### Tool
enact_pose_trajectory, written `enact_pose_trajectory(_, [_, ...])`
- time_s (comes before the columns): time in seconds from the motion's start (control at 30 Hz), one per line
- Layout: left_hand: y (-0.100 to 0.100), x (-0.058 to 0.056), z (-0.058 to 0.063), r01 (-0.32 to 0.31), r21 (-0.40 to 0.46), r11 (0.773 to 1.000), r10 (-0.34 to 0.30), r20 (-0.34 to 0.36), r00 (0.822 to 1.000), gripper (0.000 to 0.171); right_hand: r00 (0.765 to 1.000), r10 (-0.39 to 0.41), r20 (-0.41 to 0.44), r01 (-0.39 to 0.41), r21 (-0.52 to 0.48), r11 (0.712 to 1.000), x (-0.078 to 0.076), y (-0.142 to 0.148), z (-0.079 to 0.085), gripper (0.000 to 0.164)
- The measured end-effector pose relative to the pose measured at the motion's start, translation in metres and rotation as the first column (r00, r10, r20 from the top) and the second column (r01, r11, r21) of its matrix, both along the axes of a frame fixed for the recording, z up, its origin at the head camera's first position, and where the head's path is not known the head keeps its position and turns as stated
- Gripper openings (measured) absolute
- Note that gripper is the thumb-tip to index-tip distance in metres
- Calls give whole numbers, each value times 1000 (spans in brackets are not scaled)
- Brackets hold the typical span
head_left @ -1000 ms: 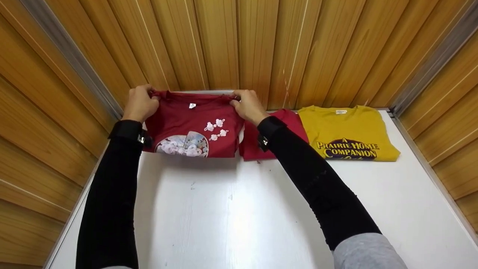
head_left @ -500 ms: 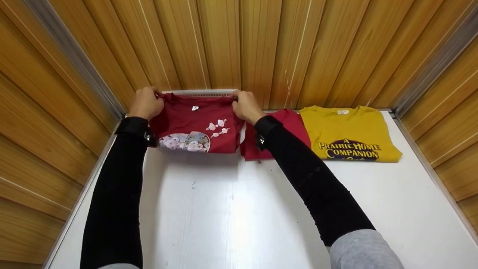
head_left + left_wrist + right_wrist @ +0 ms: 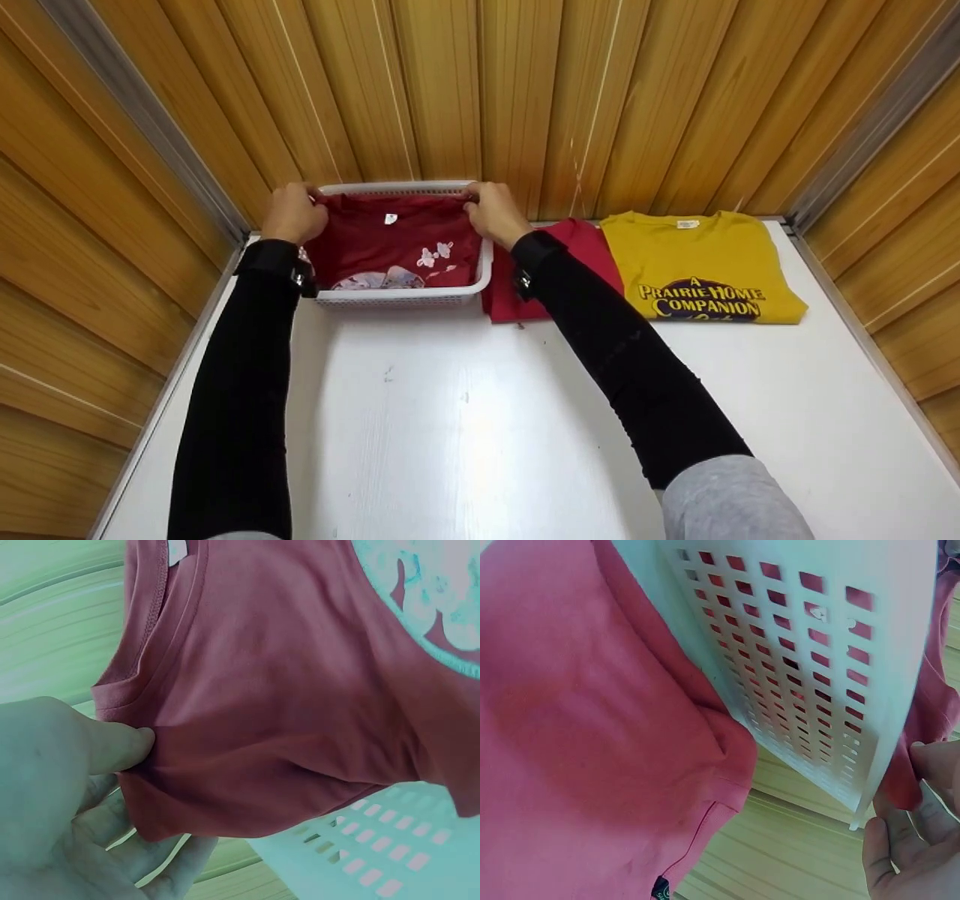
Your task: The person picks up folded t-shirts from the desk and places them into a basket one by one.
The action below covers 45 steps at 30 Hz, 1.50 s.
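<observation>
At eleven o'clock, the white perforated basket (image 3: 405, 294) shows its front rim, covered before; the dark-red printed T-shirt (image 3: 367, 244) has descended mostly inside, so this lowering seems nearly complete. Left hand (image 3: 295, 215) and right hand (image 3: 495, 212) pinch the shirt's upper corners.
</observation>
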<state>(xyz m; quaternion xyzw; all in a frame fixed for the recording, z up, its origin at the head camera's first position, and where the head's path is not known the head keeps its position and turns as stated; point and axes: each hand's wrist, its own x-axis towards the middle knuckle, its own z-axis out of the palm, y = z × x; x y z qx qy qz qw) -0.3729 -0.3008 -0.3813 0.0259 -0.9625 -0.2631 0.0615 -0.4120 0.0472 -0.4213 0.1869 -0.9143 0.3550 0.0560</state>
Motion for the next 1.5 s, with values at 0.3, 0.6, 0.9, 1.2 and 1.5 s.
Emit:
enact_pose_trajectory(0.3, [2, -1, -6, -72, 39, 997, 74, -52, 996, 39, 991, -76, -107, 81, 37, 996, 0, -8, -4, 24])
enact_pose_trajectory(0.6, [10, -2, -18, -196, 63, 979, 202, -110, 973, 39, 977, -165, -134, 187, 174, 967, 7, -18, -6, 32])
enact_pose_trajectory(0.9, [23, 11, -22, -46, 41, 998, 50, -92, 995, 33, 989, -54, -139, 72, 126, 989, 18, -9, -1, 30])
enact_pose_trajectory(1.2, [88, 50, -11, 208, 67, 976, -186, -250, 950, 26, 998, 58, -24, -61, -120, 991, 50, 40, 14, 27])
enact_pose_trajectory(1.5, [169, 111, -18, 468, 62, 881, -430, -305, 850, 16, 996, 47, 73, -41, -77, 996, 100, 122, -7, 24])
